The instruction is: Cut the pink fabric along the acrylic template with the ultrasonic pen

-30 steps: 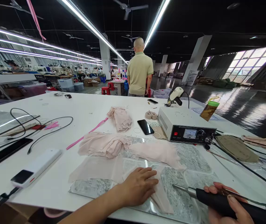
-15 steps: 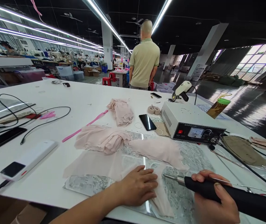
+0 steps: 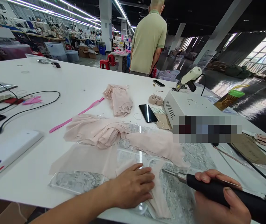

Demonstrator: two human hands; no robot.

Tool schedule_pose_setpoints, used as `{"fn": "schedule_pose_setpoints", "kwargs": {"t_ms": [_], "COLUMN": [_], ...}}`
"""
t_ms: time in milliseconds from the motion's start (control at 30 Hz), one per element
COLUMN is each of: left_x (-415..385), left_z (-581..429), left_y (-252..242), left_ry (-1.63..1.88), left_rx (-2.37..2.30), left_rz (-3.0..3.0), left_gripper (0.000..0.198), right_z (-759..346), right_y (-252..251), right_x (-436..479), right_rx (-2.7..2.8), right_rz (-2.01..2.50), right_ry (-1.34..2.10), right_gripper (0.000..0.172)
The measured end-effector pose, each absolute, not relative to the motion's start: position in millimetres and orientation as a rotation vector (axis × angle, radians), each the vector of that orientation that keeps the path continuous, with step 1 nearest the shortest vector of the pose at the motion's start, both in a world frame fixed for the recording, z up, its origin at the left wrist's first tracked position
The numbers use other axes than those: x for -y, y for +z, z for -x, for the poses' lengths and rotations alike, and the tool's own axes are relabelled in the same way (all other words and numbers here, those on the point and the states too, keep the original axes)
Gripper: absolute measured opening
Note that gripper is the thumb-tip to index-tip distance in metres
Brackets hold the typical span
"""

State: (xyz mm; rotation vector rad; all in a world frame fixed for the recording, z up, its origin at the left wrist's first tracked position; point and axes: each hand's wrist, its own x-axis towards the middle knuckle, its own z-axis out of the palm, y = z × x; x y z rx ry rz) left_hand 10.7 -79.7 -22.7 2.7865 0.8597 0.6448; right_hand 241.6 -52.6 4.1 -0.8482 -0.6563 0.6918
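My left hand (image 3: 133,188) lies flat, fingers stretched, on a thin pale pink fabric piece (image 3: 159,193) spread over a clear plate with a grey mottled surface (image 3: 178,199). My right hand (image 3: 224,200) is closed round the thick black handle of an ultrasonic cutter (image 3: 205,188). Its narrow metal tip points left, close to the fabric's right edge; whether it touches is unclear. Beyond my hands lie a bunched pile of pink fabric (image 3: 95,130) and a flatter pink stack (image 3: 156,146). Another pink bundle (image 3: 119,99) sits farther back.
At the right stands a white control box (image 3: 189,105), its front blurred, with a cable nearby. A phone (image 3: 147,113), a beige roll (image 3: 155,99) and a pink strip (image 3: 77,115) lie on the white table (image 3: 77,81). A white power bank (image 3: 16,149) is at left. A person (image 3: 148,43) stands beyond.
The view has tipped down and moved closer, so the table things sit higher or farther out. Both hands keep nearly the same place on the fabric and cutter. The person has turned slightly.
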Motion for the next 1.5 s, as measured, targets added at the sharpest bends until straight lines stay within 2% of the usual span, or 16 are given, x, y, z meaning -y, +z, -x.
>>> {"fn": "schedule_pose_setpoints", "kwargs": {"t_ms": [467, 1033, 1200, 1333, 1500], "left_x": [80.3, 81.3, 81.0, 80.3, 79.4], "left_z": [-10.5, -9.1, -7.6, -4.0, 2.7], "left_y": [-21.7, -17.4, -16.0, -14.6, -10.9], "left_ry": [0.635, 0.606, 0.644, 0.701, 0.61], "left_rx": [-0.851, -0.863, -0.859, -1.07, -1.409], "left_rz": [-2.789, -2.747, -2.738, -2.661, -2.526], "left_gripper": [0.026, 0.024, 0.024, 0.02, 0.017], "right_z": [-233.4, -235.3, -237.5, -243.1, -256.9], "right_y": [10.2, 5.6, 5.9, 6.5, 0.9], "right_x": [52.5, 52.5, 53.7, 60.6, 74.5], "right_rx": [0.544, 0.752, 0.698, 0.588, 0.467], "right_rz": [0.907, 0.899, 0.886, 0.882, 0.929], "right_ry": [0.705, 0.692, 0.69, 0.659, 0.679], "right_gripper": [0.021, 0.009, 0.013, 0.01, 0.009]}}
